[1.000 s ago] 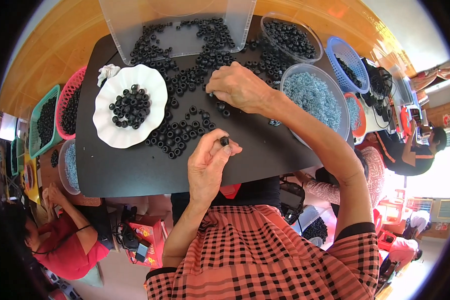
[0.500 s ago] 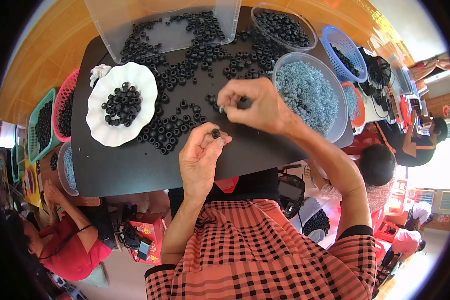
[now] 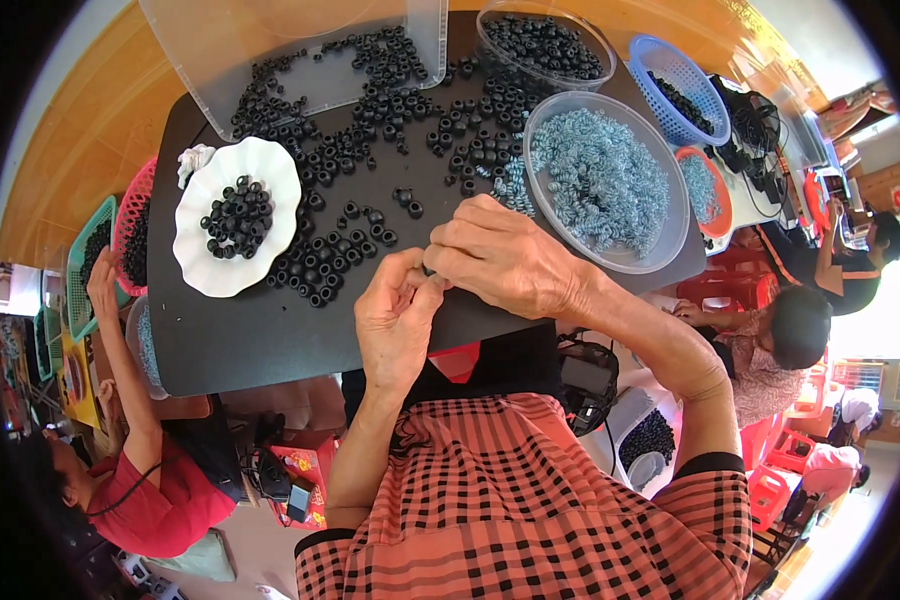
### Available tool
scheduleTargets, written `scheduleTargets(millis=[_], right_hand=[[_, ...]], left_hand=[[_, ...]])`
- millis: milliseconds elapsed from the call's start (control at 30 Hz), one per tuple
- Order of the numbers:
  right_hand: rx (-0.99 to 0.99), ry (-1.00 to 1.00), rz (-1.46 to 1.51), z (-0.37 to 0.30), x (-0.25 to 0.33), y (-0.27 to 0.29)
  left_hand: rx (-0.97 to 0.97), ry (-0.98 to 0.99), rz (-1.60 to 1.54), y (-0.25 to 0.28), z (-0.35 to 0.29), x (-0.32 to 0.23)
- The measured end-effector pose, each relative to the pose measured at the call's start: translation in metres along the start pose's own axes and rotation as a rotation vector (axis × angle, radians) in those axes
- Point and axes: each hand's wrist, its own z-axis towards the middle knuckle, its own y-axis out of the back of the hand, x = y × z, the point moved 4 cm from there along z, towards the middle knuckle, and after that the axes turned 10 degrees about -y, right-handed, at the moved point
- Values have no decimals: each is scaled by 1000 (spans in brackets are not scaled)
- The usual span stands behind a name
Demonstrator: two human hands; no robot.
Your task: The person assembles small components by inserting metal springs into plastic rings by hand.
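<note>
My left hand [image 3: 395, 325] is closed in a pinch around a small round black plastic piece [image 3: 428, 271], mostly covered by fingers. My right hand [image 3: 515, 260] meets it from the right, fingertips pressed together at that piece. Whatever the right fingers grip is hidden. Just beyond my hands, loose black hollow pieces [image 3: 332, 262] lie on the dark table [image 3: 260, 350]. To the right stands a clear plastic bowl [image 3: 678, 200] heaped with small metal coil springs [image 3: 605, 180]. A white scalloped plate [image 3: 260, 160] at the left holds a pile of black pieces.
A clear bin [image 3: 425, 40] lies at the far edge, spilling black pieces. Beside it are a clear tub [image 3: 610, 62] of black pieces and a blue basket [image 3: 715, 95]. Co-workers sit left, in a red shirt [image 3: 170, 500], and right, in a patterned top [image 3: 765, 385].
My right hand has come back from over the loose pieces to meet my left fingertips. The head view has shifted slightly. The co-worker at left has raised an arm toward the baskets.
</note>
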Motion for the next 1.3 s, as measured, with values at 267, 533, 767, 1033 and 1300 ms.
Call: scheduleTargets(millis=[267, 533, 767, 1033, 1300], right_hand=[[-18, -359, 399, -5, -5, 1], [-62, -385, 392, -11, -2, -5], [-89, -448, 529, -7, -2, -3], [81, -233, -194, 19, -66, 1], [331, -171, -456, 33, -71, -18]], left_hand=[[18, -2, -1, 1, -1, -1], [7, 16, 66, 0, -2, -1], [29, -11, 87, 7, -2, -7], [36, -15, 79, 7, 2, -12], [52, 5, -69, 10, 2, -7]])
